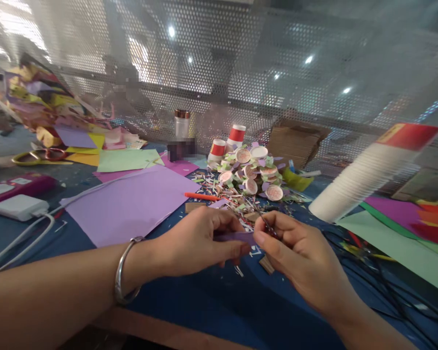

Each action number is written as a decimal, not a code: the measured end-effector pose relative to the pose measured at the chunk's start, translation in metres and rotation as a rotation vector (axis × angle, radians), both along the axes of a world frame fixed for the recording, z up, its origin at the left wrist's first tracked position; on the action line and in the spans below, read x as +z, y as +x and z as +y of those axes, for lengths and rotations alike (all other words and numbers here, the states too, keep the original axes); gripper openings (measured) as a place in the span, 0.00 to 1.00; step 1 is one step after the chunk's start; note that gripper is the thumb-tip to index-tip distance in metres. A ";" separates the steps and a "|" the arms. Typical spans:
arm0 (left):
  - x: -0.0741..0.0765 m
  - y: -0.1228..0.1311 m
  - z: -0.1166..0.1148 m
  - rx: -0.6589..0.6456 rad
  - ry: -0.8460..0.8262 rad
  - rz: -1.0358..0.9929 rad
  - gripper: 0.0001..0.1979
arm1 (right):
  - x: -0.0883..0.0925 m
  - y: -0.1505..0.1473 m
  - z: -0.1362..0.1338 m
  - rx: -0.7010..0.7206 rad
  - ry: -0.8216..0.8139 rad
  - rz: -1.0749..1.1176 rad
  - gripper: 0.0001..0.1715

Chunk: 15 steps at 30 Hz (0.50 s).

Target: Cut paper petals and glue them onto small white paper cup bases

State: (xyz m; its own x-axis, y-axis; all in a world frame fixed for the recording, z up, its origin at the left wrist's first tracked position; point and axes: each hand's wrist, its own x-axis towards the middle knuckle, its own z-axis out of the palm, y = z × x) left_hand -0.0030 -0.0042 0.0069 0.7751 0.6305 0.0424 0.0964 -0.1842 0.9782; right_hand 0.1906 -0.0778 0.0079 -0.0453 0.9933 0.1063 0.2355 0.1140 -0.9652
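My left hand [208, 240], with a silver bangle at the wrist, pinches a small folded-looking piece of purple paper [235, 236] between thumb and fingers. Close beside it, my right hand [295, 248] is closed on a thin dark metal tool [267, 224]; its kind is hard to make out, as the fingers cover much of it. The right thumb and fingertips are at the purple piece's right end. Just beyond both hands lies a heap of paper cup pieces [250, 186] with pale round bottoms and green and purple paper bits, among thin paper scraps.
A large purple sheet [131, 206] and an orange pen [202, 196] lie left of the heap. Stacked paper cups [372, 175] lean at the right, near black cables [390, 287]. Scissors [40, 155] and a white charger [20, 208] lie at the left. A perforated metal screen [219, 63] stands behind.
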 end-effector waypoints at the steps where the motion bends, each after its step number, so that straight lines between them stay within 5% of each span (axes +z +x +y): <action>1: 0.001 -0.001 0.002 -0.006 -0.079 -0.062 0.09 | 0.001 -0.001 -0.001 -0.041 -0.005 0.035 0.15; 8: -0.003 0.007 -0.001 0.137 -0.600 -0.416 0.11 | -0.004 0.000 0.003 -0.141 0.054 0.225 0.13; 12: -0.007 0.011 -0.006 0.292 -0.665 -0.499 0.10 | -0.008 0.001 0.005 -0.177 0.122 0.259 0.11; 15: -0.009 0.011 -0.009 0.242 -0.635 -0.433 0.10 | -0.009 -0.001 0.006 -0.184 0.130 0.262 0.12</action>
State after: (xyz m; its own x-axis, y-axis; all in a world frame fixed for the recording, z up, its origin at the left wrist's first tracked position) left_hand 0.0084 -0.0130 -0.0025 0.6108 0.7833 -0.1154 -0.3494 0.3974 0.8485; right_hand 0.1892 -0.0722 -0.0014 0.1793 0.9597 0.2165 0.0091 0.2184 -0.9758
